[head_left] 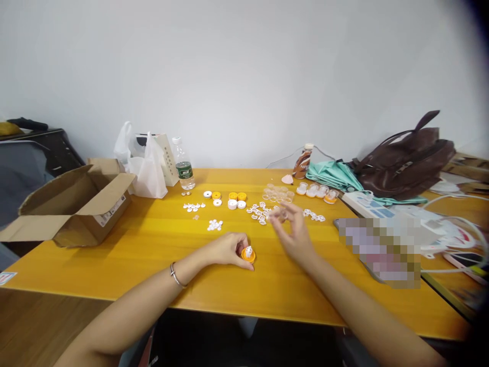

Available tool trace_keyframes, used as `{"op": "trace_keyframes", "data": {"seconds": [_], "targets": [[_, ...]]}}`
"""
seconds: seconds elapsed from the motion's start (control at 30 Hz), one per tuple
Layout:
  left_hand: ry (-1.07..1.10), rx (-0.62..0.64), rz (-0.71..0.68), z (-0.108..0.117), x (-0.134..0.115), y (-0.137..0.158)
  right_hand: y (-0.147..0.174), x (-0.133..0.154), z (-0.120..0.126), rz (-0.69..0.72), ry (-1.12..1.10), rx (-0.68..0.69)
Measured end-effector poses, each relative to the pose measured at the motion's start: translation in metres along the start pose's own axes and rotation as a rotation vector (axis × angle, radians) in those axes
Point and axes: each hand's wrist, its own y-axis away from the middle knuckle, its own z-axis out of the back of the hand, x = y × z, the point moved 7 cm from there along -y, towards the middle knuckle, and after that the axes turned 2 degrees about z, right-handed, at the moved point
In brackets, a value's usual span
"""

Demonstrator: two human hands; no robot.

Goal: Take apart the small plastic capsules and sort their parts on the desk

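My left hand (231, 250) rests on the table with thumb and fingers closed round an orange round base (247, 259). A small white ridged piece (249, 251) stands upright in the middle of that base. Raised above the table to the right, my right hand (294, 234) has its thumb and fingertips pinched together; a tiny pale bit shows there, too blurred to name. Behind it lie white spoked pieces (262, 210) and several clear rings or cups (278, 193). Orange discs (242, 196) and white discs (232, 204) sit farther back, with small white caps (215, 225) nearer.
An open cardboard box (87, 204) and white plastic bag (148, 176) stand left, beside a water bottle (184, 165). Clear-domed orange pieces (312, 190) line the right. Beyond are a brown drink bottle (303, 162), brown bag (408, 158) and power strip (362, 204).
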Motion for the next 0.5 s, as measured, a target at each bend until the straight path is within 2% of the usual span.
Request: {"op": "trace_keyframes", "data": {"seconds": [0.1, 0.17, 0.23, 0.37, 0.5], "targets": [[0.009, 0.003, -0.008, 0.0, -0.001, 0.0, -0.031, -0.046, 0.037, -0.193, 0.035, -0.107], [0.013, 0.005, -0.014, 0.0, -0.001, 0.0, -0.05, -0.077, 0.055, -0.276, 0.153, -0.072], [0.01, 0.005, -0.016, 0.0, -0.001, 0.0, -0.062, -0.104, 0.067, -0.36, 0.361, -0.008], [-0.004, 0.006, -0.02, 0.0, 0.001, -0.001, -0.067, -0.137, 0.062, -0.495, 0.495, 0.175], [0.005, 0.007, -0.019, 0.0, 0.001, -0.001, -0.068, -0.148, 0.052, -0.534, 0.509, 0.203]]}}
